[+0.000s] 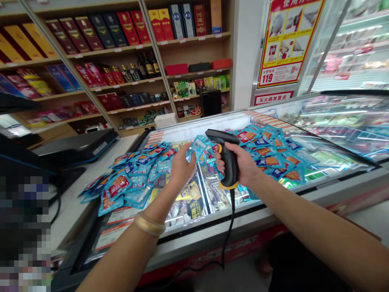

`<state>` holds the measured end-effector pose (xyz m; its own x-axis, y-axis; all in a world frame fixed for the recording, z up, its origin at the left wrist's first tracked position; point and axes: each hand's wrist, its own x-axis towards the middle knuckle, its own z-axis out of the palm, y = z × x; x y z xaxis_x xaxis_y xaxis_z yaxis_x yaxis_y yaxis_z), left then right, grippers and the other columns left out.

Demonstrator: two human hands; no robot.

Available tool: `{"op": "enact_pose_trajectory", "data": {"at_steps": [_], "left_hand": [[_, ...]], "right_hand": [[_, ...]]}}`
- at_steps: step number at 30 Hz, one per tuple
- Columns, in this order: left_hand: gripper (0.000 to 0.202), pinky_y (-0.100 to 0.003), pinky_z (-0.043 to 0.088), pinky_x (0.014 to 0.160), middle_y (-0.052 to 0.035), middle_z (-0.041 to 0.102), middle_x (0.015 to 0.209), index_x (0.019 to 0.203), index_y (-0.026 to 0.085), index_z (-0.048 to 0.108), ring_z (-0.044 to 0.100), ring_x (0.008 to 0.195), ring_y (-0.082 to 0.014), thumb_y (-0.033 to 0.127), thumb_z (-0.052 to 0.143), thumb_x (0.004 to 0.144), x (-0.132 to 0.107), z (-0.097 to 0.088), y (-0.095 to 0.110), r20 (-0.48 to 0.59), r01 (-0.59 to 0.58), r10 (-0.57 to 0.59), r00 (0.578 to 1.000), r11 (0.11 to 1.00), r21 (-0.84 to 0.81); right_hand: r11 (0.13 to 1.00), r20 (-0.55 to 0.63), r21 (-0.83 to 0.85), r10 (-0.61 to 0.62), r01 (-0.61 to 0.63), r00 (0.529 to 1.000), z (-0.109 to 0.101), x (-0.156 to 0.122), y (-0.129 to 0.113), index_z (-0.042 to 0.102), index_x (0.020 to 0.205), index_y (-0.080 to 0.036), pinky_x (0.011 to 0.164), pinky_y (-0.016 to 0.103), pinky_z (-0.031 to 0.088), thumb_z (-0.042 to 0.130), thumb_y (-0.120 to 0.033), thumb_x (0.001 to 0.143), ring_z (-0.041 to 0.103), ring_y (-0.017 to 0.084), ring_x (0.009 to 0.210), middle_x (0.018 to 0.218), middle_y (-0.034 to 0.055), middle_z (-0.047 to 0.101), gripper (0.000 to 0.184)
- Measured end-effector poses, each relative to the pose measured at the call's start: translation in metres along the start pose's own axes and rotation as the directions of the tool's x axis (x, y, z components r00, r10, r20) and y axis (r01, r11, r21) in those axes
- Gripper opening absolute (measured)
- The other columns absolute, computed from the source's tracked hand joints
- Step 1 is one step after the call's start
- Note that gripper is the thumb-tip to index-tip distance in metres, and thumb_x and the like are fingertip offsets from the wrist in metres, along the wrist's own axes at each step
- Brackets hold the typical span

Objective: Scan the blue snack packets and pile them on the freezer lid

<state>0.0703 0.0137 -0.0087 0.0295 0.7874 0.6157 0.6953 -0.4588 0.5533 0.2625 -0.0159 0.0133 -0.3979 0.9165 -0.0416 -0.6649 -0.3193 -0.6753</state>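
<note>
1. Left hand (182, 166): thumb and fingers close together, pinching one small packet (199, 147) by its near edge. The packet projects beyond the fingertips towards the scanner (231, 162), pale printed back uppermost; its fine print cannot be read.
2. Right hand (243, 166): fingers wrapped round the scanner's handle, their tips showing on the side nearer the left hand. The upper fingers lie by the yellow trigger (219, 148); whether it is pressed cannot be told. The scanner's head sits above these fingers, slanting towards the packet. Its cable (232, 207) hangs below the grip.
3. Surroundings: one heap of blue packets (118, 184) lies to the left of the left fingers, another heap (270, 146) beyond and to the right of the right fingers. Both rest on the glass top of a freezer (249, 215).
4. Handling, packet (judgement): light, soft, apt to bend; glossy film may slip. Best held at an edge or corner, fingertips clear of the printed back.
5. Handling, scanner (judgement): rigid, of moderate weight, somewhat top-heavy. Best held round the handle below the head, index finger at the trigger, cable free.
</note>
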Motion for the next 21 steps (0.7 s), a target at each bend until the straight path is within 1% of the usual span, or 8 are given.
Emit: {"op": "enact_pose_trajectory", "data": {"at_steps": [4,7,9,11,14,16,19,21], "left_hand": [[0.035,-0.039,0.048,0.102,-0.0101,0.070,0.118,0.120,0.018,0.064,0.064,0.111,-0.0229,0.023,0.045,0.091,0.012,0.043,0.036,0.078,-0.165,0.165,0.983,0.986,-0.005],[0.038,-0.039,0.050,0.098,-0.0104,0.068,0.118,0.124,0.021,0.064,0.063,0.109,-0.0222,0.020,0.040,0.094,0.013,0.073,0.056,0.221,-0.308,0.294,0.930,0.951,0.032],[0.039,-0.041,0.051,0.097,-0.0124,0.066,0.120,0.125,0.020,0.064,0.062,0.109,-0.0242,0.020,0.038,0.095,0.010,0.088,0.064,0.334,-0.366,0.316,0.888,0.925,0.099],[0.040,-0.046,0.048,0.101,-0.0144,0.062,0.127,0.127,0.018,0.064,0.059,0.116,-0.0279,0.023,0.038,0.096,0.008,0.097,0.069,0.399,-0.389,0.295,0.868,0.904,0.176],[0.042,-0.051,0.042,0.107,-0.0150,0.057,0.135,0.130,0.018,0.062,0.053,0.125,-0.0307,0.029,0.037,0.098,0.008,0.102,0.073,0.422,-0.374,0.253,0.871,0.898,0.233],[0.042,-0.051,0.041,0.107,-0.0146,0.056,0.136,0.130,0.019,0.062,0.053,0.125,-0.0300,0.030,0.035,0.099,0.009,0.100,0.075,0.418,-0.363,0.245,0.875,0.903,0.229],[0.042,-0.051,0.041,0.106,-0.0149,0.056,0.135,0.130,0.020,0.062,0.054,0.123,-0.0291,0.031,0.034,0.100,0.010,0.091,0.072,0.387,-0.361,0.262,0.884,0.908,0.212],[0.042,-0.050,0.042,0.106,-0.0154,0.056,0.135,0.130,0.020,0.061,0.053,0.125,-0.0287,0.031,0.035,0.099,0.008,0.078,0.064,0.340,-0.356,0.271,0.900,0.909,0.215]], "right_hand": [[0.989,-0.109,-0.043,-0.149,0.145,0.983,-0.033,-0.028,-0.036,0.058,0.081,-0.018,0.046,0.022,0.043,0.065,-0.035,0.081,0.046,0.011,0.053,0.067,0.0007,0.055,0.018],[0.976,-0.165,-0.074,-0.213,0.203,0.963,-0.055,-0.044,-0.055,0.057,0.080,-0.020,0.045,0.023,0.043,0.066,-0.036,0.080,0.045,0.011,0.053,0.068,0.0005,0.053,0.018],[0.976,-0.196,-0.061,-0.217,0.209,0.956,-0.066,-0.053,-0.062,0.057,0.081,-0.020,0.045,0.023,0.043,0.066,-0.036,0.080,0.045,0.011,0.052,0.068,0.0003,0.053,0.018],[0.978,-0.218,-0.035,-0.207,0.204,0.954,-0.074,-0.059,-0.066,0.058,0.082,-0.020,0.045,0.022,0.044,0.064,-0.034,0.081,0.045,0.011,0.052,0.067,0.0005,0.053,0.016],[0.978,-0.238,-0.018,-0.205,0.207,0.949,-0.080,-0.062,-0.067,0.058,0.082,-0.019,0.045,0.022,0.044,0.062,-0.033,0.083,0.045,0.011,0.053,0.067,0.0008,0.054,0.015],[0.978,-0.239,-0.024,-0.206,0.207,0.949,-0.081,-0.062,-0.066,0.057,0.082,-0.019,0.045,0.022,0.044,0.062,-0.033,0.083,0.045,0.011,0.053,0.067,0.0007,0.054,0.015],[0.978,-0.216,-0.049,-0.209,0.204,0.954,-0.077,-0.060,-0.062,0.057,0.081,-0.019,0.046,0.022,0.044,0.064,-0.035,0.081,0.045,0.011,0.053,0.068,0.0005,0.054,0.017],[0.977,-0.188,-0.067,-0.210,0.201,0.959,-0.071,-0.056,-0.056,0.057,0.081,-0.019,0.046,0.022,0.044,0.066,-0.036,0.080,0.046,0.011,0.053,0.069,0.0006,0.054,0.019]]}}
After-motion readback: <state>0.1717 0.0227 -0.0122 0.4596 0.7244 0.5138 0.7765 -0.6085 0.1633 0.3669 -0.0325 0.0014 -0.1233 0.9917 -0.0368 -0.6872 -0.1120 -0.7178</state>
